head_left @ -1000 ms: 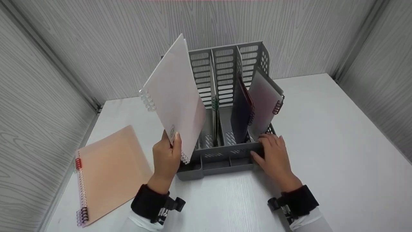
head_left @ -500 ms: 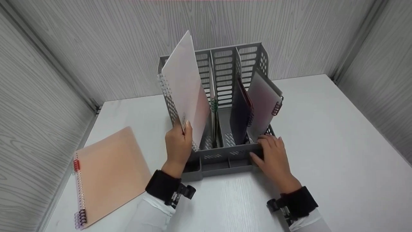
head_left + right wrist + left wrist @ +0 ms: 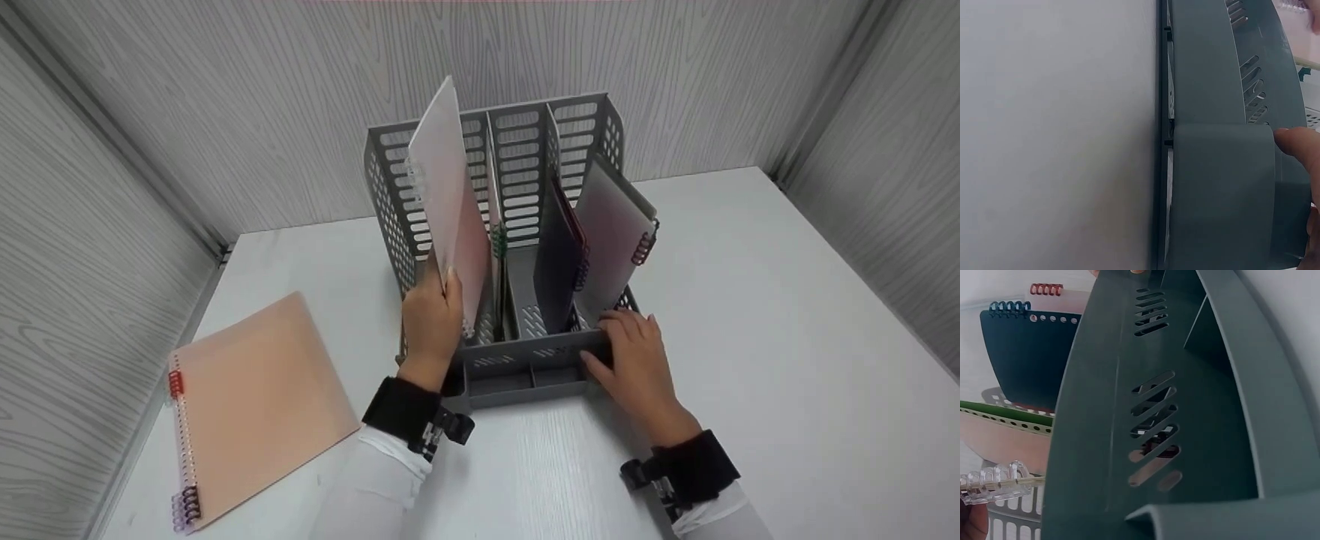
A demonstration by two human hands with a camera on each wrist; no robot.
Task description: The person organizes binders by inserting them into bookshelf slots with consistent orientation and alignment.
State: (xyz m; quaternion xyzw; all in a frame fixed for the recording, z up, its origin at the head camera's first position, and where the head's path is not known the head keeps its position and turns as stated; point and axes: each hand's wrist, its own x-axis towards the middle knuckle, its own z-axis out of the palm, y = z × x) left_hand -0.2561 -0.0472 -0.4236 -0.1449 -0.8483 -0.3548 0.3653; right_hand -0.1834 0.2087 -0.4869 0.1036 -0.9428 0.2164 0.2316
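Observation:
My left hand (image 3: 433,319) pinches a white spiral notebook (image 3: 442,172) with clear coils, thumb on its near face. The notebook stands upright, slightly tilted, in the leftmost section of a grey file organizer (image 3: 525,349). In the left wrist view its clear coil (image 3: 996,481) and part of my hand (image 3: 974,520) show behind the organizer's front wall. My right hand (image 3: 637,360) grips the organizer's front right corner, fingers over the rim and thumb against the front. The right wrist view shows that thumb (image 3: 1297,140) on the grey wall.
Further right in the organizer stand a green-coiled notebook (image 3: 499,262), a dark blue notebook (image 3: 556,262) and a frosted notebook with dark red coils (image 3: 611,240). A peach notebook (image 3: 262,405) lies on the table at left. Wood-grain panels (image 3: 300,90) surround the table.
My left hand has moved right and away from me, bringing the white notebook from the organizer's front left into its leftmost section. My right hand has stayed on the corner.

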